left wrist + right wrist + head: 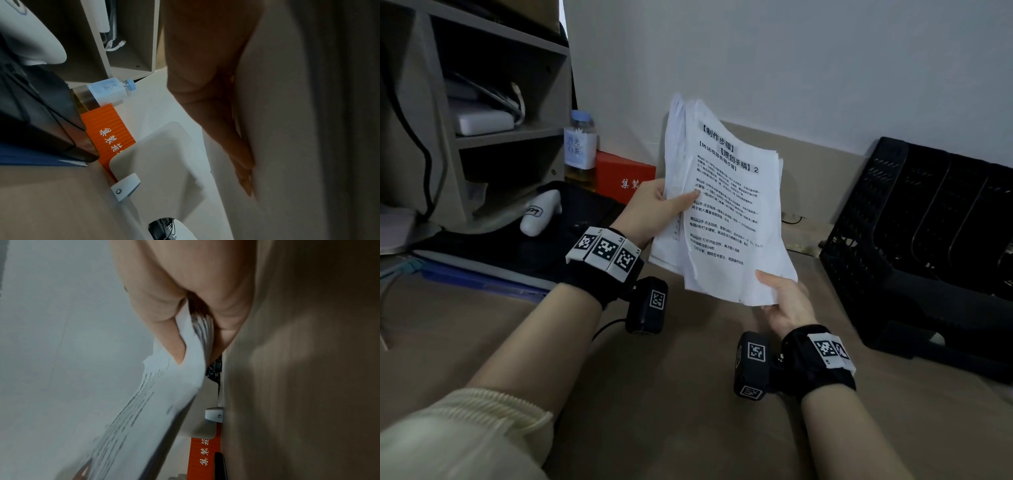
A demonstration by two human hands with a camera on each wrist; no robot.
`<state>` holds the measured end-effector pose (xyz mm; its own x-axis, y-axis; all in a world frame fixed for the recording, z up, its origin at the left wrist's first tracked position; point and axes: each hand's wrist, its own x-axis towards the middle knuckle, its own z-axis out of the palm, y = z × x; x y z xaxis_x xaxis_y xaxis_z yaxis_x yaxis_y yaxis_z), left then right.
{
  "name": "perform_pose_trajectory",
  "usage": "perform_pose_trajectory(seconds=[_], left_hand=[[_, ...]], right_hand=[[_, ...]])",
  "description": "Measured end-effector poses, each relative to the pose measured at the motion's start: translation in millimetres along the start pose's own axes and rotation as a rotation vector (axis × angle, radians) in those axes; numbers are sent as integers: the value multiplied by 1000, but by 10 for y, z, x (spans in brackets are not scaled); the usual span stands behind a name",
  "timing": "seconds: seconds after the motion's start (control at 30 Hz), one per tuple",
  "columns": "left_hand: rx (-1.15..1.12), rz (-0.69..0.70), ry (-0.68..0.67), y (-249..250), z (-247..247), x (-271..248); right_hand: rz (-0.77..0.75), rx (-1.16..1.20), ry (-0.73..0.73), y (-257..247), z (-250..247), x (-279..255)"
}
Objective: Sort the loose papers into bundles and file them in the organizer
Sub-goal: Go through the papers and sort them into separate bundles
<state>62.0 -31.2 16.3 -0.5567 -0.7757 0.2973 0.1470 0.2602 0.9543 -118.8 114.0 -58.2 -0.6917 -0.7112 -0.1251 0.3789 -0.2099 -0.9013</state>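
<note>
A stack of white printed papers [726, 205] is held upright above the brown desk, its sheets unevenly aligned. My left hand [664, 205] grips the stack's left edge, thumb on the front page; in the left wrist view the fingers [236, 146] lie flat against the back of the paper stack [287, 113]. My right hand [784, 301] pinches the bottom right corner, thumb on top; the right wrist view shows the right hand [185, 313] clamped on the paper stack [156, 402]. The black mesh organizer [928, 219] lies to the right on the desk.
A grey shelf unit [482, 120] stands at the left. Beside it are a tea bottle [580, 150], a red box [625, 178], a white device [539, 212] on a black bag, and blue folders [482, 277]. A white wall stands behind the desk.
</note>
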Motion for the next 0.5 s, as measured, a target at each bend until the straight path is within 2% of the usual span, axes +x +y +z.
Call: perform_pose_trajectory(seconds=[0.1, 0.3, 0.5], left_hand=[[44, -23, -6, -21, 56, 5], [33, -24, 34, -94, 108, 2], [-44, 81, 23, -87, 160, -16]], right_hand=[[-74, -30, 63, -16, 22, -27], [-207, -17, 97, -34, 85, -26], [-347, 32, 113, -73, 89, -47]])
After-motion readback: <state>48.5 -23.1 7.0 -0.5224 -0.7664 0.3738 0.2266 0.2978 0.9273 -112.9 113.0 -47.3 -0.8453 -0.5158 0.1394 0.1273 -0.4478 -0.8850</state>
